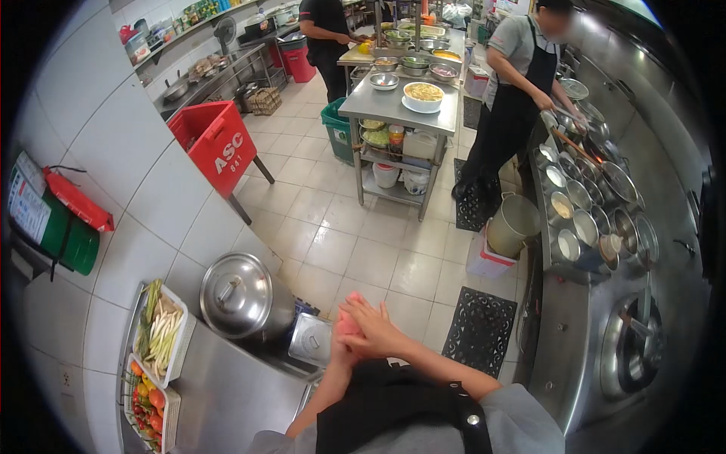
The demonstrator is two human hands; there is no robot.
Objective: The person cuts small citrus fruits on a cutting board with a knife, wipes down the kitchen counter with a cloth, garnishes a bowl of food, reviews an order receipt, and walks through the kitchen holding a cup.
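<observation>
In front of my apron, my left hand (342,351) and my right hand (376,334) are pressed together. The fingers of the right hand lie over the left. Something pinkish-red (349,324) shows between them, mostly covered; I cannot make out what it is. Below and left of the hands is a square metal lid (311,338). Farther left stands a big steel stockpot (236,295) with its lid on.
A steel counter (234,393) holds baskets of spring onions (164,333) and tomatoes (155,412). Ahead is a prep table (370,102) with bowls. One person (522,83) works at the stove, another (324,45) at the back. A black mat (480,331) lies on the floor.
</observation>
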